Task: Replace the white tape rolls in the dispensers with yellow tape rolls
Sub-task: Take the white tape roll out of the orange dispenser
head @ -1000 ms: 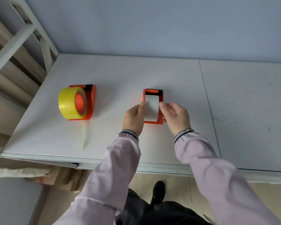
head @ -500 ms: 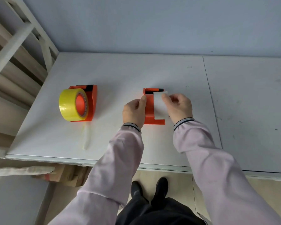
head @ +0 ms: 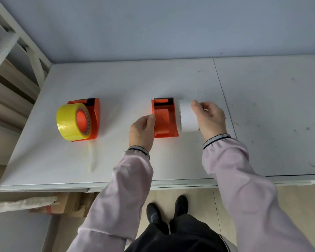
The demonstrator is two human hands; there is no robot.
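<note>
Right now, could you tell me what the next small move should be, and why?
Probably set the white roll down on the table, off to the right. The right hand holds it clear of the dispenser, whose orange hub is bare, while the left hand steadies it.

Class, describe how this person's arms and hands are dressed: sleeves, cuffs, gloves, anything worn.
Both arms wear loose, pale pink-lilac long sleeves. Each sleeve ends at the wrist in a gathered cuff striped dark and light. The left hand and right hand are bare: no gloves, and no rings or watch are visible.
</note>
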